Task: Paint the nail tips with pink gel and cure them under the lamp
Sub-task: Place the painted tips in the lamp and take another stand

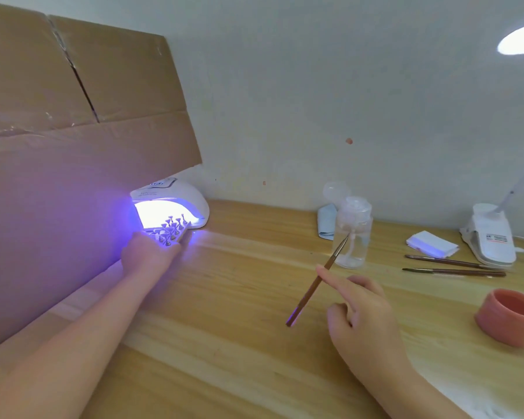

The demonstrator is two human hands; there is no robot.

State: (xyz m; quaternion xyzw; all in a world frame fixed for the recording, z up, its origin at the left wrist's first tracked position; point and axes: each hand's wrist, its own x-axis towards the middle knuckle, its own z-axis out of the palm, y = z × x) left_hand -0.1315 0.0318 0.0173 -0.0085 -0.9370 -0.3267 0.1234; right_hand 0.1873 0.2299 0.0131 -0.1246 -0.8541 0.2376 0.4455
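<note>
Pale wood formed the table (224, 343) against a white wall. Your left hand (147, 255) gripped the nail-tip holder (171, 229) at the lit lamp's (176, 204) mouth, near the far left edge. Your right hand (360, 309) pinched a brush (318, 278) mid-table; the pink jar (510, 317) sat at the right edge.

Lamp far left, bottle and tools to the right.

My left hand (147, 255) holds the nail stand (170, 231) at the lamp (176, 201) mouth, cardboard (73, 146) behind. My right hand (360, 313) holds a brush (318, 279) mid-table (224, 328); bottle (353, 234) beyond, jar (510, 316) right, two brushes (451, 266) farther back.
</note>
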